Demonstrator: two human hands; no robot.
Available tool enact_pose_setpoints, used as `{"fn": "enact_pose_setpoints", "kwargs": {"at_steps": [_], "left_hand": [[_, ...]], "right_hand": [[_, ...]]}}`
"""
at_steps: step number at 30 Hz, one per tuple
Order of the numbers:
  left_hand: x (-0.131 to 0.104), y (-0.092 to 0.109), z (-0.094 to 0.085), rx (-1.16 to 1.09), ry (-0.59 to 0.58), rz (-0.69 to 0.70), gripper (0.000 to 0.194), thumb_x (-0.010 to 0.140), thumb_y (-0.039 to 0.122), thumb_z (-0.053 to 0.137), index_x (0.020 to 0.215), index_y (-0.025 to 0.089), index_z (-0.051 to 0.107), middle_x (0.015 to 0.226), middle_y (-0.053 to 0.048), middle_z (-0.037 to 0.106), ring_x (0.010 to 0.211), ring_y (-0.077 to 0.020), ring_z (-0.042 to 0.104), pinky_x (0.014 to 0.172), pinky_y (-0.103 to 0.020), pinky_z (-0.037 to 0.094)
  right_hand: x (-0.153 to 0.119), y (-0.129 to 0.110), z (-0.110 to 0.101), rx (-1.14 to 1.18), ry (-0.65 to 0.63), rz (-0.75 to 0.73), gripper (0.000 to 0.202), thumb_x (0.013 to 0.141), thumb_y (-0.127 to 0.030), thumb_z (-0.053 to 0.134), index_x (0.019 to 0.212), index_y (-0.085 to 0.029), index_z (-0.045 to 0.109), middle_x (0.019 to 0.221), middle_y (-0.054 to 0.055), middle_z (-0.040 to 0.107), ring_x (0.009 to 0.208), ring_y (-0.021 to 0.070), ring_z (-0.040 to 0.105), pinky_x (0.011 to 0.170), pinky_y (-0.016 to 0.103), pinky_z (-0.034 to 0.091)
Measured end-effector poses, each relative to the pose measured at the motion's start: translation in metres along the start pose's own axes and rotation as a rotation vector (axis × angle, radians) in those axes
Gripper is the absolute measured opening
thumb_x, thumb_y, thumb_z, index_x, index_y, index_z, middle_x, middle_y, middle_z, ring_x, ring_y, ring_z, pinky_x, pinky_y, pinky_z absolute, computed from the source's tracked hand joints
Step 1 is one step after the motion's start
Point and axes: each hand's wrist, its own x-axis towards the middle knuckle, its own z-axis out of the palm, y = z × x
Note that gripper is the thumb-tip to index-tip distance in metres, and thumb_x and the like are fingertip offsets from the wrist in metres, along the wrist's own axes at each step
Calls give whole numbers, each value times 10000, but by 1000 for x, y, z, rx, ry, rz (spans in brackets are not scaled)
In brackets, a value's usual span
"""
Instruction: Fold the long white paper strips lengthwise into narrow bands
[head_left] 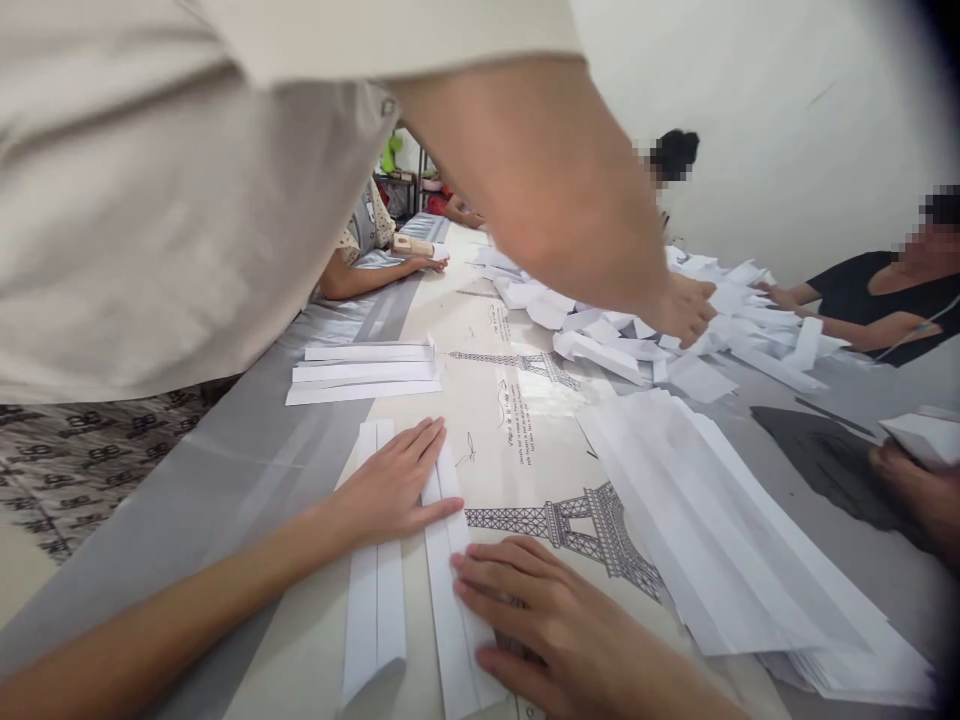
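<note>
My left hand point(397, 480) lies flat with its fingers stretched out and its thumb apart, across the upper part of a long folded white paper strip point(448, 600). Along the lower right edge of that strip, my right hand point(551, 615) rests with fingers spread and slightly bent, the tips touching the paper. Neither hand is wrapped round anything. A second folded paper strip point(375, 600) lies just left, partly beneath my left wrist, its near end curling up. To the right of my hands is a stack of creased white paper sheets point(720, 530).
A standing person's arm point(540, 180) reaches across above the table, hand at a heap of folded paper pieces point(540, 290). Several folded strips point(364, 372) lie farther left. The tablecloth point(517, 410) has Eiffel Tower prints. Other people sit along the table; one hand point(919, 490) at right holds white paper.
</note>
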Motion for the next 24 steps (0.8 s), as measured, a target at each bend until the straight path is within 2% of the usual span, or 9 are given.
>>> {"fn": "enact_pose_setpoints", "kwargs": {"at_steps": [4,11,16,21,24], "left_hand": [[0,-1,2,3,26,2,802,1027,694,334,1592,131,253,1659,-165,296,1536,-316,289,1230,-441,276],[11,-7,7,17,121,-15,444,1100,441,321,1419,169,468,1537,-120,496,1424,-254,457,1175,-423,352],[17,-10,8,-5,161,-16,335,1100,386,338,1306,187,513,1439,-106,567,1330,-249,532,1120,-426,410],[16,2,4,128,232,-9,273,1092,307,360,1234,147,529,1407,-163,549,1284,-288,543,1072,-451,448],[15,13,0,245,185,26,217,1057,152,359,1076,157,576,1228,-142,624,1145,-284,603,977,-445,495]], "right_hand": [[0,0,1,-3,21,-15,395,1049,-398,525,1361,-166,595,1466,66,604,1367,225,513,1157,388,379],[2,1,4,10,45,-17,399,1022,-385,562,1341,-151,615,1444,75,616,1358,239,508,1150,392,380],[3,-1,4,27,56,-17,387,1011,-364,578,1316,-132,633,1412,84,635,1331,246,525,1141,401,388],[4,-1,4,49,83,-12,370,1000,-351,595,1300,-141,644,1394,85,646,1316,247,533,1132,398,392],[4,0,4,60,63,-11,373,1004,-360,586,1303,-144,642,1394,88,644,1320,251,527,1131,407,393]]}}
